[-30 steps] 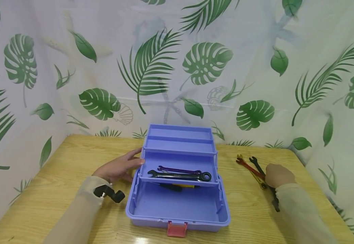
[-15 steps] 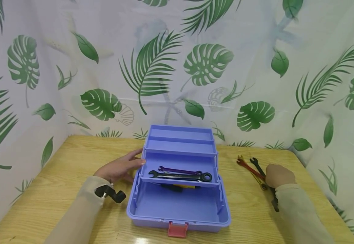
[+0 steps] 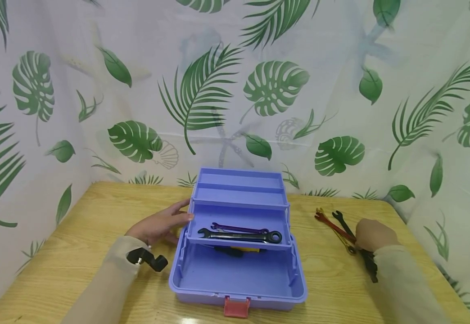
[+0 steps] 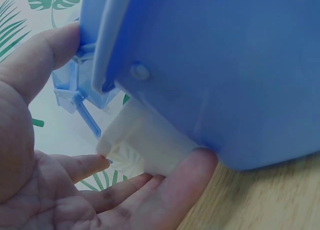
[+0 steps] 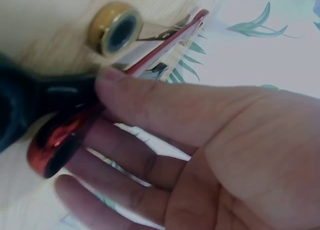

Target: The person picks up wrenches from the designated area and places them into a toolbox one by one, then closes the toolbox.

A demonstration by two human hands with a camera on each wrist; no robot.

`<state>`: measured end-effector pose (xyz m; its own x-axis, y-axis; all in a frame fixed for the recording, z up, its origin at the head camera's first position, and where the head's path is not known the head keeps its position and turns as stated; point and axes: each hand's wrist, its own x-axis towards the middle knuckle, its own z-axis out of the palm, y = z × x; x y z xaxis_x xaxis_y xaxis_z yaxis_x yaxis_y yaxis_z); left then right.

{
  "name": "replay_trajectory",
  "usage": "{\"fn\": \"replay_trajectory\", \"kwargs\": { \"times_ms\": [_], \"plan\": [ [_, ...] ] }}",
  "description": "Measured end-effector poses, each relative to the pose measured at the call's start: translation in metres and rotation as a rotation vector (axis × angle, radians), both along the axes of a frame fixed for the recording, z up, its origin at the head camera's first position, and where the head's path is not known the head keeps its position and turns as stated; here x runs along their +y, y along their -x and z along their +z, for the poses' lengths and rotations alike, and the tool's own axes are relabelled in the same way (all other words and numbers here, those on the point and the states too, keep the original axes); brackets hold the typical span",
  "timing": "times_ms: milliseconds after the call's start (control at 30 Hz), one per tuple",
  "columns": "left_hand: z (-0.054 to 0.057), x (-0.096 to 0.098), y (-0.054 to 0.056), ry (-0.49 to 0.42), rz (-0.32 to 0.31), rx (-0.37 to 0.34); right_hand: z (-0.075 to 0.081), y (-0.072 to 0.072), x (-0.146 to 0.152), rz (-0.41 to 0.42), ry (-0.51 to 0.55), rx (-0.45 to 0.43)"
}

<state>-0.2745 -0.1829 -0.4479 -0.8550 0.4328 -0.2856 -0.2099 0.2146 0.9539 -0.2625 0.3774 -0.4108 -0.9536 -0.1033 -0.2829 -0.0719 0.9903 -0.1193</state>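
Observation:
My left hand (image 3: 158, 225) lies along the left side of a blue-purple toolbox (image 3: 198, 294), its fingers spread. In the left wrist view, fingertips touch the box's edge and its side. At the right, my right hand (image 3: 374, 235) pinches a black wrench (image 5: 65, 90) between thumb and fingers. A red wrench (image 5: 55, 145) lies against the underside of the black one, at the fingers. A gold-coloured wrench (image 3: 349, 245) is on the table beside them. The hand covers the middle of the black and red wrenches in the head view.
The toolbox stands unfolded. Its lower tray holds a black wrench (image 3: 239, 236) and a purple wrench (image 3: 239, 227). Under that tray, black and yellow tool parts (image 3: 232, 250) show. A red latch (image 3: 237, 308) hangs at the front. Leaf-patterned cloth (image 3: 227, 90) rises behind the wooden table (image 3: 332, 288).
My right hand has shifted slightly right, and the black end below it has moved with it. My left hand keeps its place on the toolbox.

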Motion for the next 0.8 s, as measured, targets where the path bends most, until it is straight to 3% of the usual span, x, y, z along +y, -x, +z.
{"fn": "replay_trajectory", "kwargs": {
  "times_ms": [300, 800],
  "plan": [
    [0.001, 0.000, 0.000, 0.004, -0.008, 0.004, -0.006, -0.006, 0.013, 0.048, 0.093, 0.022],
    [-0.001, -0.001, 0.001, 0.022, -0.004, 0.009, 0.000, -0.012, -0.019, 0.046, 0.050, 0.241]
  ]
}}
